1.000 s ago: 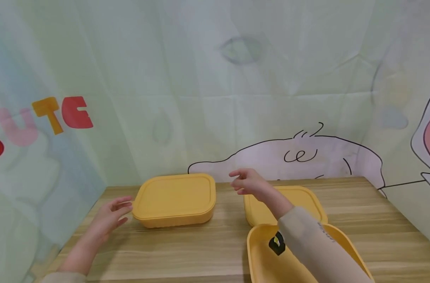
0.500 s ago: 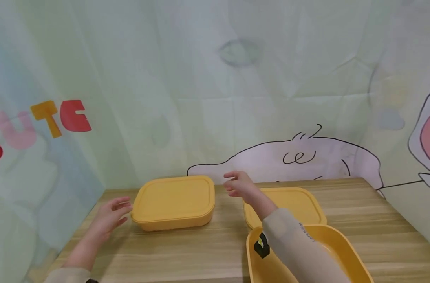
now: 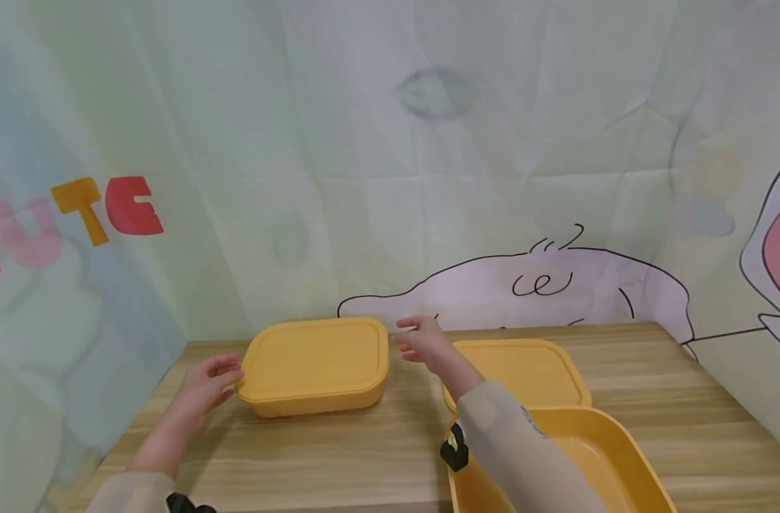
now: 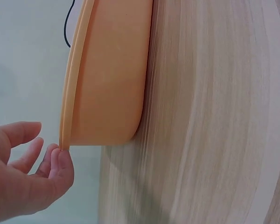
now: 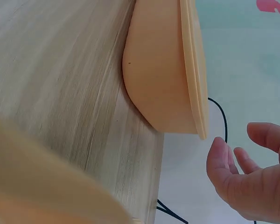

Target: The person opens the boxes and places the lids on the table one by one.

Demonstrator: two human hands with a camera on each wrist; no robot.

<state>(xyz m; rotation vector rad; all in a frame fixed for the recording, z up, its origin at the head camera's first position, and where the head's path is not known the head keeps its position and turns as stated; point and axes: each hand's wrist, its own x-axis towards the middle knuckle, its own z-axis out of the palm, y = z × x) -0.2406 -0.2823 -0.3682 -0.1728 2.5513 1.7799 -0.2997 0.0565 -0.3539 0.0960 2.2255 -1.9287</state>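
A yellow lidded box [image 3: 315, 363] stands at the left of the wooden table, its flat lid on top. At its left end is my left hand [image 3: 204, 385], with loosely bent fingers; in the left wrist view the fingertips [image 4: 61, 163] are right at the lid's rim [image 4: 67, 107]. My right hand [image 3: 424, 345] hovers just off the box's right end, fingers loosely bent and nothing in them. The right wrist view shows a small gap between its fingertips [image 5: 218, 151] and the lid's corner.
To the right lies a flat yellow lid [image 3: 524, 367]. In front of it an uncovered yellow container [image 3: 595, 449] sits partly under my right sleeve [image 3: 518, 442]. A printed cloth [image 3: 287, 157] hangs behind the wooden table [image 3: 338, 463].
My right hand has moved left, away from over the flat lid and toward the lidded box. The left hand has shifted slightly right, up to the box's rim.
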